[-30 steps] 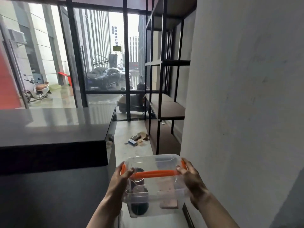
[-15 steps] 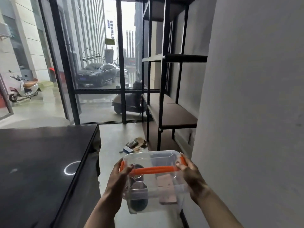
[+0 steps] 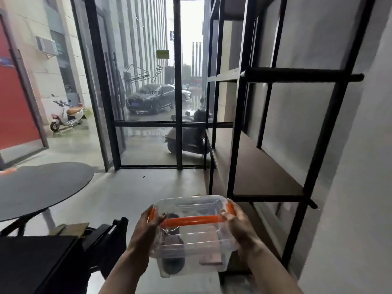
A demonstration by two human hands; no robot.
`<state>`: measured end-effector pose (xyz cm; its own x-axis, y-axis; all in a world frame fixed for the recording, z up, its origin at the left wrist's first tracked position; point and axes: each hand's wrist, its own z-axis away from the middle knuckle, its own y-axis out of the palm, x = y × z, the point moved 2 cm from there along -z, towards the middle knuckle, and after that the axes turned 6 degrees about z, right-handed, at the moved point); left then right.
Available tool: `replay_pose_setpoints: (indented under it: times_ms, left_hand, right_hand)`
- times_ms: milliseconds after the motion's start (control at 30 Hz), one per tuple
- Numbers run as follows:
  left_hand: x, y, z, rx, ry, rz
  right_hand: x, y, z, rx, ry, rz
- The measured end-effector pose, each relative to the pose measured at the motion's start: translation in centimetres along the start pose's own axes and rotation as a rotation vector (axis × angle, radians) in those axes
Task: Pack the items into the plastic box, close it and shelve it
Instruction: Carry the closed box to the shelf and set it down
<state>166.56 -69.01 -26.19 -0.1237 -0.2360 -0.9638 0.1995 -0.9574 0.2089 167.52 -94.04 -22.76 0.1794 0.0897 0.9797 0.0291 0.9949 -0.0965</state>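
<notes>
I carry a clear plastic box (image 3: pixel 191 211) with its lid on and an orange handle (image 3: pixel 192 220) lying across the top. My left hand (image 3: pixel 149 227) grips its left end and my right hand (image 3: pixel 238 223) grips its right end, both at the orange latches. Inside, a dark round item (image 3: pixel 170 263) lies at the left and a pinkish-brown block (image 3: pixel 210 258) at the right. The box hangs in the air in front of the black metal shelf unit (image 3: pixel 269 177), below its brown middle shelf board.
The shelf unit stands along the grey wall (image 3: pixel 350 187) at the right, with a higher shelf bar (image 3: pixel 297 74). A round dark table (image 3: pixel 40 187) and a black chair (image 3: pixel 101 238) are at the left. Glass doors (image 3: pixel 148 102) lie ahead across grey floor.
I have walked forward with the box held the same way. The dark counter at the left has passed out of view; the shelf unit is now much nearer at the right.
</notes>
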Motion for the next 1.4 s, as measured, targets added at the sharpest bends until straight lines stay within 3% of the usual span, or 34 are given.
replay_pose_setpoints:
  times_ms: [267,567,867,1067,1233,1400]
  left_hand:
    - [-1.8,0.5,-20.4,-0.028,0.009,0.018]
    - [-7.4,-0.8,-47.7,-0.027,0.027,0.048]
    - [-11.7,3.8,-71.5,-0.045,0.034,-0.013]
    - [-13.0,11.3,-86.4,-0.007,0.006,0.004]
    - [-14.4,19.9,-99.1,0.105,0.027,-0.035]
    - [-12.5,29.3,-108.5,0.298,-0.004,-0.094]
  right_hand:
    - [2.3,4.3,-21.6,0.013,-0.08,0.088]
    - [9.4,12.4,-47.8,0.06,-0.074,0.115]
    - [12.8,13.8,-70.1,0.023,-0.094,0.086]
    - [14.1,10.0,-85.3,-0.106,-0.102,0.041]
    - [16.4,4.2,-95.7,-0.319,-0.141,0.035]
    - [16.7,-2.7,-100.2,-0.574,-0.119,0.081]
